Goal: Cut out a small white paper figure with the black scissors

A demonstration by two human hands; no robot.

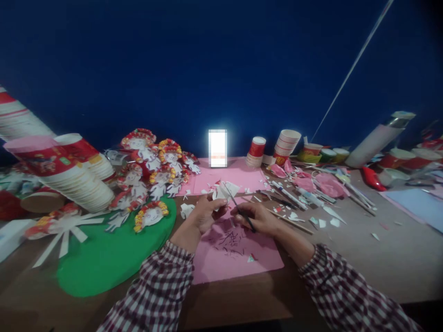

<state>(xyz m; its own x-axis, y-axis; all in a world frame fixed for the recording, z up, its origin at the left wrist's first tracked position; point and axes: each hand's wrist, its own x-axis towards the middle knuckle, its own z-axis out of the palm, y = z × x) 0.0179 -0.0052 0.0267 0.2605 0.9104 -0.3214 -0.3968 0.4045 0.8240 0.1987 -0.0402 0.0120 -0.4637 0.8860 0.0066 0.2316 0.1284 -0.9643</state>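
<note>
My left hand [209, 213] pinches a piece of white paper [230, 189] above the middle of the table. Closed around the dark handles of a pair of scissors [238, 207], my right hand [258, 217] is just to the right of it. The scissor blades reach up and left against the paper. Below both hands lies a pink sheet [242, 265] with dark pen marks and a few scraps on it. A small white cut-out [187, 211] rests beside my left wrist.
A green oval sheet [104, 258] and several paper dolls [152, 216] with red-yellow trim are at left, near leaning paper-cup stacks [76, 180]. A lit phone [218, 148] stands at the back. Markers [289, 196], brushes [358, 203], scraps and more cups [256, 150] lie right.
</note>
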